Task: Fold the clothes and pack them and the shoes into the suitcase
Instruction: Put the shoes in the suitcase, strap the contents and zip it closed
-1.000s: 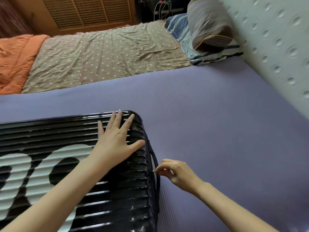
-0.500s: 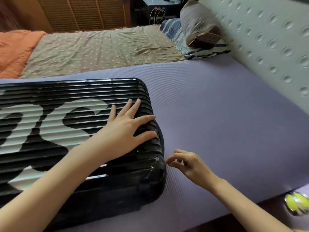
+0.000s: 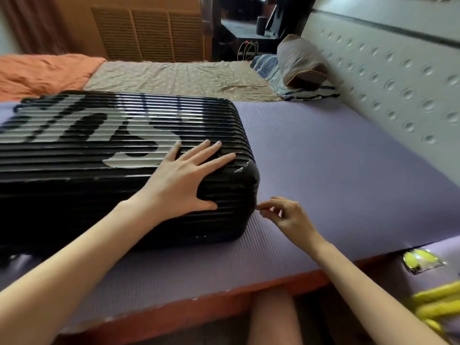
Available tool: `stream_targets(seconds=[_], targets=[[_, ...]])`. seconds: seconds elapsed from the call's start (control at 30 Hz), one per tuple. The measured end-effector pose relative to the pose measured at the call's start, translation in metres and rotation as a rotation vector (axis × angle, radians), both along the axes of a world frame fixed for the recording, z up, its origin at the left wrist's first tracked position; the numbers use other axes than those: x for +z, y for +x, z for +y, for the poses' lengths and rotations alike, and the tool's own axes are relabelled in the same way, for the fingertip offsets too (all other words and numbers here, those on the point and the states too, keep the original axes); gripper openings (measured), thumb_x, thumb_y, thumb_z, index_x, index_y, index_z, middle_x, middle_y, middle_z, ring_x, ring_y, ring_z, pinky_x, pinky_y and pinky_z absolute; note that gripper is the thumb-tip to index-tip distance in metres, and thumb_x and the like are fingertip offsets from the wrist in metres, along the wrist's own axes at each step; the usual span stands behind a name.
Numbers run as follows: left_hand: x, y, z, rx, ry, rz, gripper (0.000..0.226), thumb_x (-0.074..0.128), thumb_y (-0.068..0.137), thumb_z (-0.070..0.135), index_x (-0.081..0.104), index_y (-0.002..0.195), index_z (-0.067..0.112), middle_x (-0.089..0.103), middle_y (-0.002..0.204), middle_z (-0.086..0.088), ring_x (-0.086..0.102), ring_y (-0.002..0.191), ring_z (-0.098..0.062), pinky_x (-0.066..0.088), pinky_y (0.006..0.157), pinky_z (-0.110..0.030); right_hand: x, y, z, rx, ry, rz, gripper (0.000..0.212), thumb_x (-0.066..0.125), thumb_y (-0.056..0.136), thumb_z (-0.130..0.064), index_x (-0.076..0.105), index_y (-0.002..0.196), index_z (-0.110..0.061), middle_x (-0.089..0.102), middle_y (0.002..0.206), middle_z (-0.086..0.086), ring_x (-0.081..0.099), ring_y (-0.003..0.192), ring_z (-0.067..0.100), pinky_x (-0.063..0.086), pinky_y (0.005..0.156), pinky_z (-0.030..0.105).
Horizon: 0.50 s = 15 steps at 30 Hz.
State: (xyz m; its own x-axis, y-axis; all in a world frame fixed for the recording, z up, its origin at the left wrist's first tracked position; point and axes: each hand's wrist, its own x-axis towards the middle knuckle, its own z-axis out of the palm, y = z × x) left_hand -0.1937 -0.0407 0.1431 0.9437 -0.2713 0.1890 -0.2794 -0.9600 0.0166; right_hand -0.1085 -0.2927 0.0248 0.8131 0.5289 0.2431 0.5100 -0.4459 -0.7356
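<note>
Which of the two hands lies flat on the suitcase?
The left hand, its fingers spread on top of the black suitcase. The right hand is beside the suitcase's corner instead, fingertips pinched together.

Closed black ribbed suitcase, flat

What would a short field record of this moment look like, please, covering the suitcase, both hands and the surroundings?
suitcase: black ribbed hard shell, lid down, lying flat on the purple mat
left hand: flat on the lid near its right end, fingers spread
right hand: thumb and forefinger pinched at the suitcase's near right corner; what they hold is too small to tell
clothes, shoes: none in view
background: pillow and orange blanket beyond the mat
</note>
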Motion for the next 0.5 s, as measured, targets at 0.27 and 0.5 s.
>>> stream_targets(seconds=[0.27, 0.5], targets=[[0.01, 0.008, 0.001, 0.029, 0.013, 0.014, 0.098, 0.07, 0.071, 0.056, 0.002, 0.142, 0.048, 0.009, 0.158, 0.008, 0.005, 0.146, -0.011, 0.005, 0.117, -0.049, 0.002, -0.04, 0.012, -0.067, 0.08, -0.008, 0.01, 0.069, 0.086, -0.015, 0.074, 0.093, -0.019, 0.064, 0.076, -0.015, 0.053, 0.061, 0.008, 0.044, 0.06, 0.024], [0.003, 0.006, 0.004, 0.032, 0.018, -0.001, 0.098, 0.069, 0.072, 0.057, 0.006, 0.145, 0.046, 0.007, 0.159, 0.007, 0.003, 0.146, -0.011, 0.002, 0.117, -0.049, -0.001, -0.084, 0.044, -0.248, 0.109, 0.031, 0.014, 0.069, 0.085, -0.015, 0.073, 0.098, -0.016, 0.064, 0.079, -0.012, 0.058, 0.075, 0.005, 0.042, 0.062, 0.01]])
